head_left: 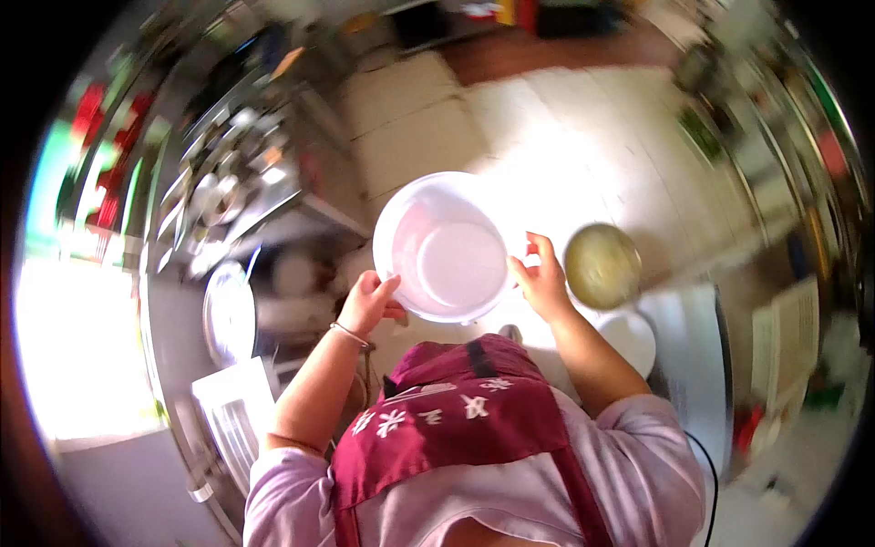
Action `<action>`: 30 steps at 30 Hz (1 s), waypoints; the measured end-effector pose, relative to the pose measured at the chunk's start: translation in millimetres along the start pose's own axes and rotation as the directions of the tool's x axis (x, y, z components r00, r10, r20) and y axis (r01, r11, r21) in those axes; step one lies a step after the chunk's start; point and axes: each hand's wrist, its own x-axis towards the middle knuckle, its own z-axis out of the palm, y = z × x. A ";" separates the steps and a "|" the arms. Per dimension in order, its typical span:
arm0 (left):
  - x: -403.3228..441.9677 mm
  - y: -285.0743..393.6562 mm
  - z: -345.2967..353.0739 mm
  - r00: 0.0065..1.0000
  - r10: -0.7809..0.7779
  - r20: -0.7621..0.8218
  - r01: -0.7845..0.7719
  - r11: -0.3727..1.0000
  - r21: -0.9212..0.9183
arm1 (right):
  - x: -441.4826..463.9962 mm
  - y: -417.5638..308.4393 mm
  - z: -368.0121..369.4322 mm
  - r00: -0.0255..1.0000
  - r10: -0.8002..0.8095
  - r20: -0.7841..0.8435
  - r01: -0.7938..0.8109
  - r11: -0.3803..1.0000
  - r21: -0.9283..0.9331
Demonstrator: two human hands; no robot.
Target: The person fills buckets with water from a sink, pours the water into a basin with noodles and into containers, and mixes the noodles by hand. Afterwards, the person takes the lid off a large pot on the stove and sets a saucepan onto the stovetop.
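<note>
A white plastic bucket (453, 260) is held out in front of my body, its open mouth facing up toward me. Nothing shows inside it. My left hand (369, 305) grips its rim at the lower left, thumb over the edge. On the right side of the rim, my right hand (540, 276) pinches the edge between thumb and fingers. To the right of that hand is a round metal bowl (602, 266) with something yellowish in it.
A metal counter crowded with dishes and utensils (228, 182) stands at the left. Pale floor tiles (410, 118) lie ahead. A white round container (629, 342) sits below the bowl, beside a grey-white surface (688, 365). Shelving (784, 164) lines the right, blurred.
</note>
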 end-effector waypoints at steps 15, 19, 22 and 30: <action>-383.1 -212.7 -292.2 0.608 0.009 -0.794 -0.603 0.657 -0.453 | -136.3 -143.0 295.8 0.542 0.011 0.840 0.087 0.994 -0.069; -437.1 -262.5 -332.5 0.461 -0.092 -0.883 -0.645 0.648 -0.404 | -165.9 -117.4 340.4 0.388 0.132 0.912 0.137 0.971 -0.198; -455.3 -317.3 -357.7 0.332 -0.230 -0.915 -0.603 0.694 -0.393 | -171.9 -96.9 352.5 0.352 0.306 0.884 0.062 0.935 -0.349; -473.8 -408.4 -379.9 0.117 -0.433 -0.894 -0.496 0.754 -0.430 | -135.0 -22.8 368.6 0.383 0.524 0.761 0.144 0.780 -0.609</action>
